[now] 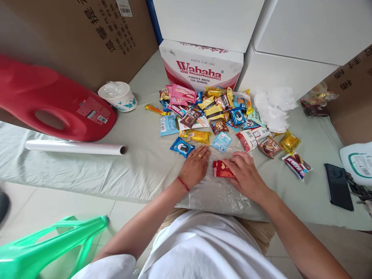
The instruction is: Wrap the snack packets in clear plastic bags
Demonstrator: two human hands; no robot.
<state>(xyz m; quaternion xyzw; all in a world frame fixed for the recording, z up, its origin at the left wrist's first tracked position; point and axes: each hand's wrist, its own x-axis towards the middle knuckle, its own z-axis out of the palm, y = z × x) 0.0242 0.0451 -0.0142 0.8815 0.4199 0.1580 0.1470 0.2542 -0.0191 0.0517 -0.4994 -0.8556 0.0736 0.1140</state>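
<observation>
My left hand [195, 166] lies flat, fingers together, on a sheet of clear plastic film [215, 195] spread over the grey cloth. My right hand [245, 174] rests beside it, fingertips on a small red snack packet [221, 169] that lies on the film between both hands. A blue cookie packet [182, 147] and a light blue packet [221, 141] sit just beyond my left fingers. Further back is a heap of several mixed snack packets [203, 108].
A Wahaha water carton [200, 66] stands behind the heap. A red plastic stool [43, 97], a white cup [117, 96] and a roll of film [75, 147] lie left. Crumpled clear bags [274, 104], a black phone [338, 186] sit right. A green stool [43, 248] is near left.
</observation>
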